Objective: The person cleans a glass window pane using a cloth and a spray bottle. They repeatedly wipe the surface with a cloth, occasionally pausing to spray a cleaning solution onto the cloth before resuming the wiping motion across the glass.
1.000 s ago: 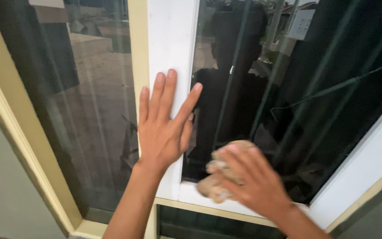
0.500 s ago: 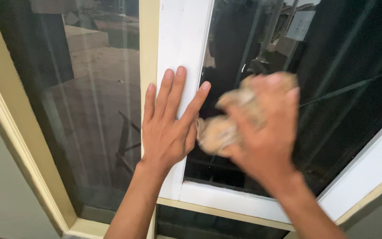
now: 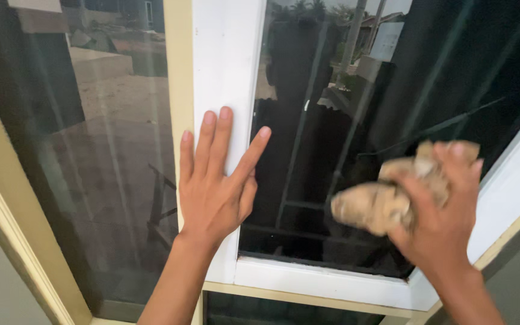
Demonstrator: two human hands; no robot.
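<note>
My left hand [image 3: 215, 183] lies flat with fingers spread on the white upright of the window frame [image 3: 227, 72], its thumb over the edge of the dark glass pane [image 3: 332, 96]. My right hand [image 3: 443, 210] grips a crumpled tan cloth [image 3: 371, 204] and presses it against the lower right of that pane, close to the white frame's right side [image 3: 513, 186].
A second glass pane [image 3: 91, 138] sits to the left in a beige frame [image 3: 7, 216]. The white bottom rail [image 3: 326, 283] runs under the right pane. The glass reflects outdoor ground, trees and a dark silhouette.
My right hand has swept the cloth across the glass, up toward the left hand and then over to the lower right. The left hand has stayed put on the frame.
</note>
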